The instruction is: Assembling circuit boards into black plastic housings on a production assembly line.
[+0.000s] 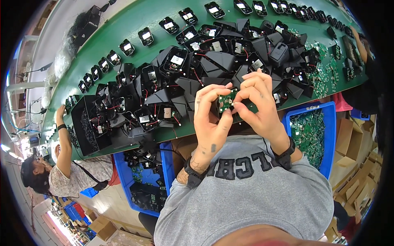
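A small green circuit board point(225, 101) is held up over the near edge of the bench. My left hand point(209, 112) grips it by its left side, fingers on top and thumb below. At its right edge, my right hand point(257, 100) pinches with thumb and forefinger at a small pale part that I cannot make out clearly. Behind both hands lies a heap of black plastic housings point(217, 61), many with red and black wires and white or silver parts inside.
Black housings point(168, 25) stand in a row along the bench's far side. Loose green boards point(322, 69) are piled at right. Blue bins point(328, 164) point(166, 172) flank me below the green bench point(158, 14). A black tray point(88, 153) sits at left, near a co-worker point(78, 176).
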The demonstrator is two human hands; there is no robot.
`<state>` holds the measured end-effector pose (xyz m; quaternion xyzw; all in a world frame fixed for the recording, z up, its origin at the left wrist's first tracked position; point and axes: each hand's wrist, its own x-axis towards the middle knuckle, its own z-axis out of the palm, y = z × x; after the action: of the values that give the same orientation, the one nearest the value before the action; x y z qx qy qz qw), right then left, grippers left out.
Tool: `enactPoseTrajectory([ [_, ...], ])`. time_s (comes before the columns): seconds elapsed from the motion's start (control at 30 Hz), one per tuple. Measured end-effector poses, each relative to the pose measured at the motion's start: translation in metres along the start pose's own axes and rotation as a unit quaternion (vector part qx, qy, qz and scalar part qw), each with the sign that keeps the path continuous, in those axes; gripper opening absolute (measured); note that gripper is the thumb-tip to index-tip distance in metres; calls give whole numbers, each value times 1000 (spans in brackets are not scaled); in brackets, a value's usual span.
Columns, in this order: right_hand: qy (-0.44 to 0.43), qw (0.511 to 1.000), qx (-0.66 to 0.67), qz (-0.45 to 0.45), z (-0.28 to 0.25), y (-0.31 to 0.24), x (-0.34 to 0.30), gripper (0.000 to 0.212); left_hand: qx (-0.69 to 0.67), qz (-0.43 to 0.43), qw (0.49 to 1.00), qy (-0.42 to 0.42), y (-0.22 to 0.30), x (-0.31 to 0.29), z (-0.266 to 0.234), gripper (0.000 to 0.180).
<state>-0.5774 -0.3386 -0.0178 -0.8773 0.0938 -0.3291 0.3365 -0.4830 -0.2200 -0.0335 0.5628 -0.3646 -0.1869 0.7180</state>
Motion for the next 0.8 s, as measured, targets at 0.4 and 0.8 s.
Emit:
enactPoseTrajectory([
  [0.4, 20, 990, 72, -120, -5, 15, 3, 12, -245, -223, 944, -13, 15, -3, -6, 32],
  [0.8, 64, 979, -46, -187, 1, 14, 7, 19, 22, 17, 1000, -9, 7, -4, -7, 34],
])
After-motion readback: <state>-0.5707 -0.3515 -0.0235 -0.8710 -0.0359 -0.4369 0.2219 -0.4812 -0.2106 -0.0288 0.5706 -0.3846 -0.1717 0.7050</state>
